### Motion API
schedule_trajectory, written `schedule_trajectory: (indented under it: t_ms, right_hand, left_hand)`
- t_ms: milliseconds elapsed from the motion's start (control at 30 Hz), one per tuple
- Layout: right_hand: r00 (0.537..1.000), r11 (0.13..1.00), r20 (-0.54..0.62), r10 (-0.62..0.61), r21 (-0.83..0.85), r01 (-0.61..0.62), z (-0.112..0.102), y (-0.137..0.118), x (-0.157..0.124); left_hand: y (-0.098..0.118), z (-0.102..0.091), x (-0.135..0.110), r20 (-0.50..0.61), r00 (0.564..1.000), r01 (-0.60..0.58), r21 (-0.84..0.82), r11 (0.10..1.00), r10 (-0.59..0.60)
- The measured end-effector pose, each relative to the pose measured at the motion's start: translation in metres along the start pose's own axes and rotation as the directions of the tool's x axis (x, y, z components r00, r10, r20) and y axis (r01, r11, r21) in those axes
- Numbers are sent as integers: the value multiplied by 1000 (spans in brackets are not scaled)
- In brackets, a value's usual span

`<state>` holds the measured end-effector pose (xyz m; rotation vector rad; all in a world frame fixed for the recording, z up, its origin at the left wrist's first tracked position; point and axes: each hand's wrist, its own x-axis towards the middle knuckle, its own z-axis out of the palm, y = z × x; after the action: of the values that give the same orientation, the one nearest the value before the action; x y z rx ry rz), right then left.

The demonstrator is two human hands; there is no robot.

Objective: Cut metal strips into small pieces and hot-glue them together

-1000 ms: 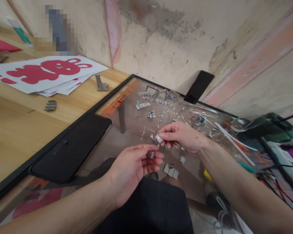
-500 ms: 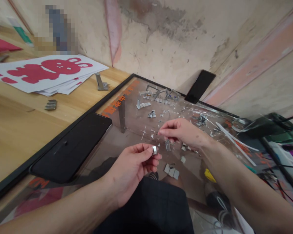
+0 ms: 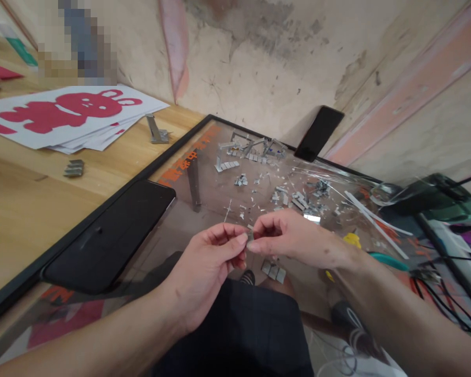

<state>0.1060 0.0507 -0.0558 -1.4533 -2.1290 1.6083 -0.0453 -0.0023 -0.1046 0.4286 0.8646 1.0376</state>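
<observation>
Between the thumb and fingers of my left hand [image 3: 208,267] is a small silvery-grey piece [image 3: 249,237], mostly covered by the fingertips. My right hand [image 3: 292,238] is closed in a pinch on the same piece from the right, so both sets of fingertips meet there. Just below the hands, a jointed strip of flat grey segments [image 3: 273,271] lies on the glass tabletop [image 3: 176,225]. Beyond my right hand are several loose grey pieces [image 3: 299,200] and scattered scraps. Farther back stand small grey folded frames [image 3: 255,149].
A black phone [image 3: 110,235] lies at the left, and another phone [image 3: 320,133] leans on the wall. Papers with a red rabbit figure [image 3: 82,107] rest on the wooden table [image 3: 19,199]. To the right are white strips [image 3: 377,225], a yellow object [image 3: 352,240] and dark cables [image 3: 443,298].
My right hand has moved down and left to meet the piece in my left hand. The left hand stays nearly in place. The view has shifted slightly.
</observation>
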Motion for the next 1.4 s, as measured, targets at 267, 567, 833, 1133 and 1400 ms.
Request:
schedule_trajectory:
  t_ms: [267, 567, 833, 1133, 1400]
  right_hand:
    - [995, 936, -68, 75, 348, -47, 6, 12, -23]
    - [994, 693, 23, 109, 715, -92, 21, 40, -55]
    - [999, 626, 46, -2, 779, -34, 31, 53, -75]
    - [999, 589, 43, 15, 807, -43, 40, 56, -85]
    - [994, 626, -96, 45, 778, 47, 45, 60, -99]
  left_hand:
    - [9, 0, 3, 37, 996, -87, 411, 908, 78]
    - [12, -17, 16, 256, 913, -335, 916, 223, 318]
    - [10, -15, 7, 358, 900, -364, 931, -21, 248]
    - [-1, 22, -31, 603, 750, -644, 760, 88, 274]
    - [-14, 39, -34, 583, 788, -616, 755, 227, 199]
